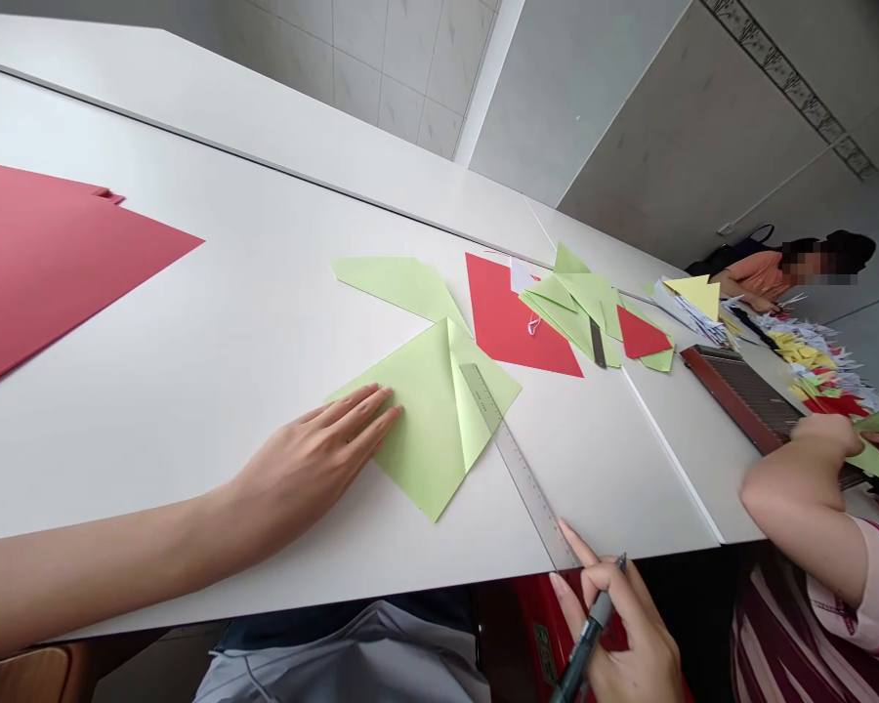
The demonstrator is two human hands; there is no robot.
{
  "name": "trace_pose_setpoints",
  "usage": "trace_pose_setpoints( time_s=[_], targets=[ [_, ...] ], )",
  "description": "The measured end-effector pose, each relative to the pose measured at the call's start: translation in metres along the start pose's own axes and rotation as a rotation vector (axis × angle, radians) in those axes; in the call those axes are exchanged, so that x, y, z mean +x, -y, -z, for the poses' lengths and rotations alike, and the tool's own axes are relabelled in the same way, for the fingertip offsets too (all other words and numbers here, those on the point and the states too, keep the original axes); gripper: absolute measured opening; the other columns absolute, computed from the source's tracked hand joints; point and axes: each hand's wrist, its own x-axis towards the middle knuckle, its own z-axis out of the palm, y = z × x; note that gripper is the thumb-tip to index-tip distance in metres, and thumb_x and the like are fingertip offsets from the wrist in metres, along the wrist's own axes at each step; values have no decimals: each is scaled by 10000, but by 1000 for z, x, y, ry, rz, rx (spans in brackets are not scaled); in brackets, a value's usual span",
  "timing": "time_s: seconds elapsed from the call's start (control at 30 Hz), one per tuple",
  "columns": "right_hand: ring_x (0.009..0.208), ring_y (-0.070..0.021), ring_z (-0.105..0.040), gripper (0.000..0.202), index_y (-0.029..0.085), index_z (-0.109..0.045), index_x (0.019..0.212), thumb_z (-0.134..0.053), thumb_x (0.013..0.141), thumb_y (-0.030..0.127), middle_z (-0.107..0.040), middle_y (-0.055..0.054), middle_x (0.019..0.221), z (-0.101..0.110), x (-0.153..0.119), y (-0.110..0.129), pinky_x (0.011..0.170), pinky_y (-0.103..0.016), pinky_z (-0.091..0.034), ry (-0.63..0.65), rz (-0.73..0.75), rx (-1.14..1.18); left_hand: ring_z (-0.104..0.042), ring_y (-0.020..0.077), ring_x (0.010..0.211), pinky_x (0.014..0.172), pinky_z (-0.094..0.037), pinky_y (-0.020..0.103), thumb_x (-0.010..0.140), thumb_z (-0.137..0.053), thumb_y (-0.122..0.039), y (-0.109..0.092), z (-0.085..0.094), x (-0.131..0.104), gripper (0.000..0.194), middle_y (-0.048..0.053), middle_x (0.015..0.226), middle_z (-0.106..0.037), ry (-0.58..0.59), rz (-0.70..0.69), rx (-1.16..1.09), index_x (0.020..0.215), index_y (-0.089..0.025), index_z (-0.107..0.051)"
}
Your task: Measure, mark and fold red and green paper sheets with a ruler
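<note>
My left hand [337, 439] lies flat on a light green paper [425, 430], fingers stretched over its left part. The paper has a crease and a raised fold on its right side. A clear ruler [523, 469] rests with its far end on that fold and its near end over the table's front edge. My right hand [622, 615] pinches the ruler's near end between thumb and a finger, and also holds a dark pen [586, 635] whose tip points up. Another green piece [402, 283] lies just behind the paper.
Red paper [65, 264] lies at the far left of the white table [227, 342]. Right of the green paper are a red sheet [509, 322] and green scraps [582, 293]. One person sits close at the right near a paper trimmer [747, 391]; another person sits farther back.
</note>
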Motion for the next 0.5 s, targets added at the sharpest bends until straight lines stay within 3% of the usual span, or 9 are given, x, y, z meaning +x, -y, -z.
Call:
trace_pose_setpoints(
  time_s=[0.2, 0.33, 0.5],
  targets=[
    [694, -171, -591, 280, 240, -429, 746, -662, 870, 146, -725, -119, 1136, 4, 10, 1, 610, -301, -535, -82, 123, -25, -489, 309, 1354, 1029, -520, 418, 951, -326, -76, 1, 3, 0, 475, 171, 1427, -536, -7, 21, -13, 1384, -83, -520],
    [609, -159, -544, 235, 252, -485, 751, -639, 850, 105, -730, -103, 1149, -1, 19, 1, 528, -298, -532, -28, 265, -63, -496, 291, 1351, 1029, -524, 395, 938, -317, -72, 0, 2, 2, 490, 146, 1430, -540, 45, 44, -12, 1369, -113, -546],
    [662, -175, -597, 264, 245, -447, 719, -635, 862, 126, -731, -123, 1142, -7, 23, -2, 540, -300, -547, -71, 289, -54, -483, 293, 1362, 1057, -501, 400, 920, -339, -68, 1, 1, 2, 503, 151, 1440, -529, 62, 54, -40, 1380, -119, -536]
  ],
)
